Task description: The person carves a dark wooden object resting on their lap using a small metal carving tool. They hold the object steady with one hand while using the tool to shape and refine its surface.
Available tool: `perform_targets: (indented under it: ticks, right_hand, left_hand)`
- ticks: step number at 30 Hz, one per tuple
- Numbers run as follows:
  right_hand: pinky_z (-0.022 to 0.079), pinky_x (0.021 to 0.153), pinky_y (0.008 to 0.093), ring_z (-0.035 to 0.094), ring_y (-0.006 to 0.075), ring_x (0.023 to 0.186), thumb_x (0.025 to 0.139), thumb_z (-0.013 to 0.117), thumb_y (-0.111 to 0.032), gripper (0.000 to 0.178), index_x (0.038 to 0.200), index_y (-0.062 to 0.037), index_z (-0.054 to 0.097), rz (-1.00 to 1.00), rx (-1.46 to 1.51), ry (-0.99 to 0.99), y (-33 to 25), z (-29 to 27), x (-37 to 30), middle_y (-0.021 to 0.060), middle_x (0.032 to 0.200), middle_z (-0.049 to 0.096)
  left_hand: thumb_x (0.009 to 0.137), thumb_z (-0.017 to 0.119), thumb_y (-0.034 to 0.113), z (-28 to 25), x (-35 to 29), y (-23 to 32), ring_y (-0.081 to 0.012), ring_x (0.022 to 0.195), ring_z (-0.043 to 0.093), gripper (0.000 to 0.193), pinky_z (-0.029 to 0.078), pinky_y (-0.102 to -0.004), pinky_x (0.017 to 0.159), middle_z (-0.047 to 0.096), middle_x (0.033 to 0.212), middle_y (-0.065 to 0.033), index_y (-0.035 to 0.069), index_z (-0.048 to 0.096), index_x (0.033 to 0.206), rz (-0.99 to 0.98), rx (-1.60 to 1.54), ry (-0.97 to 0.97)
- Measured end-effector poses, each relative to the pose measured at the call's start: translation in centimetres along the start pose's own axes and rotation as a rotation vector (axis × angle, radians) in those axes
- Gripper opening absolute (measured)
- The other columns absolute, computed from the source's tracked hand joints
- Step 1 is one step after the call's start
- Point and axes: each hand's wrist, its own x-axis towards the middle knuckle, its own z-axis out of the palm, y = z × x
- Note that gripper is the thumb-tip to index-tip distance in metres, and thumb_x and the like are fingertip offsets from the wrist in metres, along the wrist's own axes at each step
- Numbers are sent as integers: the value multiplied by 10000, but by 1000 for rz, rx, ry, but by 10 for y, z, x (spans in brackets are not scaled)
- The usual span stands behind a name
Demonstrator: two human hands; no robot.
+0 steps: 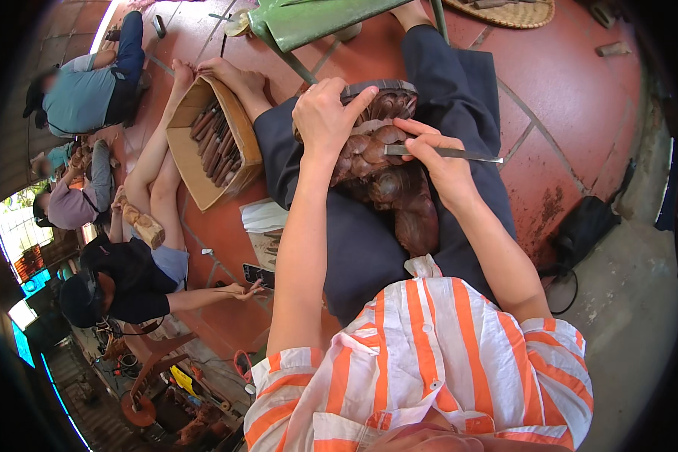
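Right hand (441, 162) has chisel (474, 156), dark wood carving (361, 160) on lap (369, 248)

Right grip: closed, thumb and fingers pinching the chisel; its left end lies over the carving, contact unclear. Left hand (322, 117): grip half spread at the carving's upper-left edge; cannot tell how firmly it holds. Carving sits between the thighs, toward the lap's knee edge. Cardboard box (184, 166) of wood-handled tools (217, 143) on the floor (572, 83), near left knee. Phone (258, 276) by a co-worker's hand (242, 291); screen too small to read.
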Motion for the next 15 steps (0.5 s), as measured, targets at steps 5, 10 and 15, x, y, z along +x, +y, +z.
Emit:
perform_targets:
  ticks: [5,10,15]
  right_hand:
    - [349,1048,368,501,244,1224,869,616,-141,229,733,25,695,21,1,4,-8,2,-3,196,1278,605]
    - [363,1028,351,524,226,1180,876,617,-140,229,744,28,697,10,-75,-15,-8,-1,-1,174,1263,613]
    - [372,1013,343,531,218,1160,880,619,-147,228,761,30,700,49,0,-20,-12,-2,-1,153,1265,612]
  left_hand:
    - [746,756,458,3,0,-1,-317,671,628,458,480,-433,588,624,688,-100,30,615,668,20,1,27]
    - [749,753,462,3,0,-1,-318,675,632,454,483,-429,588,631,695,-96,32,626,682,-9,17,-4]
    - [748,754,462,3,1,0,-321,673,631,449,484,-429,590,630,693,-97,32,634,697,16,27,1]
